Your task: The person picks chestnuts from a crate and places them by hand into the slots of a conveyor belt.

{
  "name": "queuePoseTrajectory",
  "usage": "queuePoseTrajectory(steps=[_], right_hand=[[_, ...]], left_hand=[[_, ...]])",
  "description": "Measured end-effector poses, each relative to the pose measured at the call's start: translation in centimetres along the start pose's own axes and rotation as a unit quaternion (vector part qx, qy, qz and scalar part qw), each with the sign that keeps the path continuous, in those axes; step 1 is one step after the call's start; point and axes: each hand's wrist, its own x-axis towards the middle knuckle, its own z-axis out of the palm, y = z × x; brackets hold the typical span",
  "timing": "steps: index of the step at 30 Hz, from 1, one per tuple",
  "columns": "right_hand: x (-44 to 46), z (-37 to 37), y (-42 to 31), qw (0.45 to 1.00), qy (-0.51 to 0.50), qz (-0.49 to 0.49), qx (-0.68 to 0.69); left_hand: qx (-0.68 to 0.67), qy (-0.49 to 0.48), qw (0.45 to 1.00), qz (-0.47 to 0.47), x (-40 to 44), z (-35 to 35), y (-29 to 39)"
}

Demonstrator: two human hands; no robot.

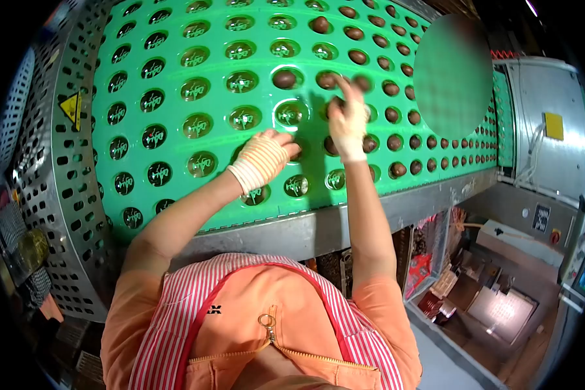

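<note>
My left hand (pixel 264 158), in a striped fingerless wrap, is over the green mould belt (pixel 224 140). Its fingers curl down at a cavity holding a dark brown ball, partly hidden under the fingertips. My right hand (pixel 348 120) is up and to the right, blurred, with fingers pointing down around brown balls near the upper middle. One brown ball (pixel 362 83) beside its fingers is smeared by motion. Another brown ball (pixel 285 79) sits in a cavity between and above the hands. Cavities on the left show shiny embossed bottoms.
A perforated metal guard (pixel 65 162) with a yellow warning sign (pixel 71 110) stands at the left. The metal belt edge (pixel 292 233) runs in front of my body. Many filled cavities stretch right, toward a grey metal cabinet (pixel 539 123). A blurred oval covers part of the upper right.
</note>
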Motion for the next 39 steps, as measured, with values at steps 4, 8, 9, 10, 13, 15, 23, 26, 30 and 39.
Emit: queuePoseTrajectory(steps=[4, 8, 9, 10, 13, 15, 23, 26, 30, 39], right_hand=[[-9.7, -4.5, 1.6, 0.963, 0.161, 0.207, 0.053], [-18.4, -6.0, -0.4, 0.954, 0.208, 0.204, 0.068], [-20.0, -6.9, -1.4, 0.937, 0.219, 0.256, 0.094], [-22.2, -8.0, -1.2, 0.943, 0.228, 0.24, 0.023], [-29.9, -12.9, -0.7, 0.897, 0.328, 0.28, -0.101], [-36.2, -18.0, -0.1, 0.838, 0.393, 0.368, -0.089], [-55.7, -21.1, 5.0, 0.744, 0.115, 0.652, -0.085], [-55.7, -17.0, 7.9, 0.735, -0.024, 0.677, -0.006], [-55.1, -11.3, 12.1, 0.748, -0.234, 0.62, 0.045], [-54.4, -17.1, 11.2, 0.672, -0.146, 0.724, -0.055]], left_hand=[[-0.007, 0.049, 0.999, -0.004, 4.5, -1.2, -0.7], [0.089, 0.105, 0.981, 0.139, 11.9, 0.5, -0.7], [0.13, 0.105, 0.97, 0.177, 13.4, 1.2, -0.5], [0.149, 0.043, 0.973, 0.172, 14.4, 1.4, -0.3], [0.206, 0.003, 0.963, 0.172, 16.4, 2.3, -1.7], [0.182, -0.015, 0.978, 0.103, 16.0, 1.8, -1.5], [0.159, 0.107, 0.978, 0.087, 13.0, 4.8, -5.6], [0.148, 0.185, 0.97, 0.045, 10.5, 3.5, -1.6], [0.027, 0.159, 0.985, 0.055, 6.0, 2.8, 6.8], [-0.196, 0.06, 0.978, 0.039, -1.7, 8.4, 20.0]])
